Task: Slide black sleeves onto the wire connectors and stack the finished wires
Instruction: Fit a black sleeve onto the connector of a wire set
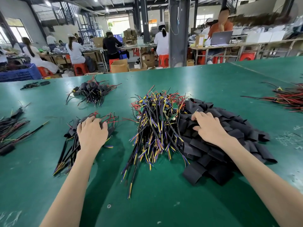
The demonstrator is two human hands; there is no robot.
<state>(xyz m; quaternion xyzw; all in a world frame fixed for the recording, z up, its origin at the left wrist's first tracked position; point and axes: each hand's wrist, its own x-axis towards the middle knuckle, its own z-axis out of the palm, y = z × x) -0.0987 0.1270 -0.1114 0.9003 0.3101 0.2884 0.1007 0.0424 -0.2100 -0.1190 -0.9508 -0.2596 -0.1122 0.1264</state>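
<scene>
A big heap of unsleeved wires with small circuit boards lies in the middle of the green table. To its right spreads a pile of flat black sleeves. My right hand rests on top of that pile, its fingers bent down into the sleeves; whether it holds one I cannot tell. On the left lies a stack of sleeved wires. My left hand lies on the sleeved end of this stack, fingers curved over the top.
A second pile of sleeved wires sits farther back on the left. More wire bundles lie at the left edge and the far right. Beyond the table, several people work at benches with red stools and cardboard boxes.
</scene>
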